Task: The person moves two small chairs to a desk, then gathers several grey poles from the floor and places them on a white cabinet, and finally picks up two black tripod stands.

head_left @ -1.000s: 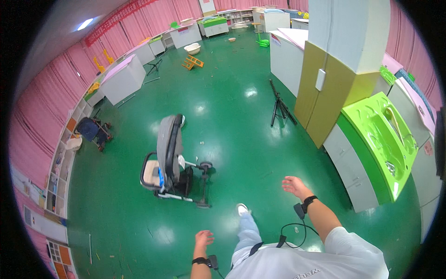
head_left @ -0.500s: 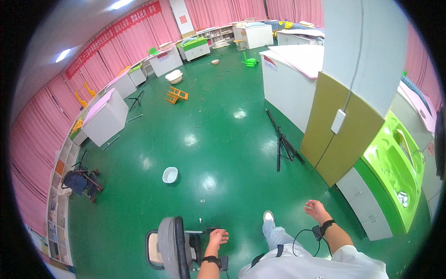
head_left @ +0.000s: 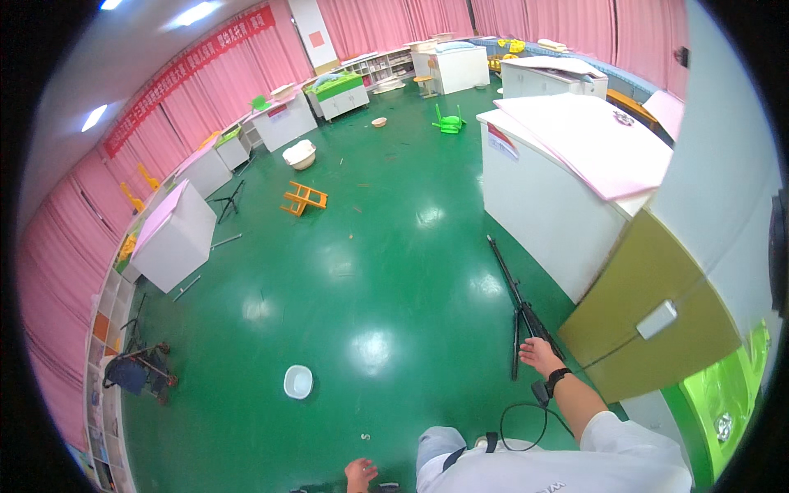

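My right hand (head_left: 538, 355) hangs in front of me, its fingers loosely apart and nothing in them. In the picture it overlaps the lower part of a folded black tripod (head_left: 511, 279) on the green floor; I see no grip on it. At the lower edge is my left hand (head_left: 360, 474), partly cut off, with its fingers loosely apart and holding nothing I can see. A pale plastic basin (head_left: 298, 382) lies on the floor ahead of the left hand. Both wrists wear dark straps, and a cable loops from the right one.
An olive-and-pale pillar (head_left: 649, 320) and a white cabinet (head_left: 534, 205) stand close on my right. A tipped orange stool (head_left: 304, 199), a green chair (head_left: 449, 121) and a cream basin (head_left: 299, 154) are farther off. A folded stroller (head_left: 136, 370) is by the left shelves.
I have moved forward: the basin, tripod and pillar appear nearer. The grey stroller seat beside my left hand has dropped out of view. My left hand is lower in the picture.
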The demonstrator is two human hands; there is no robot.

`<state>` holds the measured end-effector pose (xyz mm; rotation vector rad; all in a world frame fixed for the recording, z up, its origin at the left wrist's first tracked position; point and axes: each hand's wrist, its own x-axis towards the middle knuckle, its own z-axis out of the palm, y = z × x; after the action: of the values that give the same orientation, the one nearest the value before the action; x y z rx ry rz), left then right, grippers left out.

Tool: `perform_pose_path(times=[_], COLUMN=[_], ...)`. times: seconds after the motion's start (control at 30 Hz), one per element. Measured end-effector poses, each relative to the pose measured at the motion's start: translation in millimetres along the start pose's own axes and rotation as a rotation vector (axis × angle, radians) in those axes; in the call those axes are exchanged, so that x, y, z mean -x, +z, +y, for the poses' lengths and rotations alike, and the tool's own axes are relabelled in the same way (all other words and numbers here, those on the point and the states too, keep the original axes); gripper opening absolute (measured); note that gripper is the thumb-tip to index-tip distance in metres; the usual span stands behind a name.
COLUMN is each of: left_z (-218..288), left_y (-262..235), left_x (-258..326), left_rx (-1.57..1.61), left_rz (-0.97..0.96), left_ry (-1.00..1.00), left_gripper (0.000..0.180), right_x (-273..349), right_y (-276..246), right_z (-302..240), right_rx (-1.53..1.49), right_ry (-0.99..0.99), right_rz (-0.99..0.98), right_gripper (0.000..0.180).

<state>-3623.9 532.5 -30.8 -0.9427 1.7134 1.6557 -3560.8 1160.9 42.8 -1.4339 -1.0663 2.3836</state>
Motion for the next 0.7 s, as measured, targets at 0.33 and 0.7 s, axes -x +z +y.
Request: perform_pose_path(times=[0.33, 0.7], left_z=[282.3, 715.2], left_y=[222.6, 640.5], left_x=[-257.3, -366.2], left_rx=[0.183, -0.162], left_rz=[0.085, -0.372], left_ry=[0.098, 0.309], left_gripper=[0.02, 0.024], right_x=[-247.9, -470.5], right_y=[209.0, 361.1], right_z=[-161.8, -396.2], right_rx=[0.046, -0.089], right_ry=[-0.112, -0.196], right_rz=[0.019, 0.064], right_gripper=[0.03, 0.032])
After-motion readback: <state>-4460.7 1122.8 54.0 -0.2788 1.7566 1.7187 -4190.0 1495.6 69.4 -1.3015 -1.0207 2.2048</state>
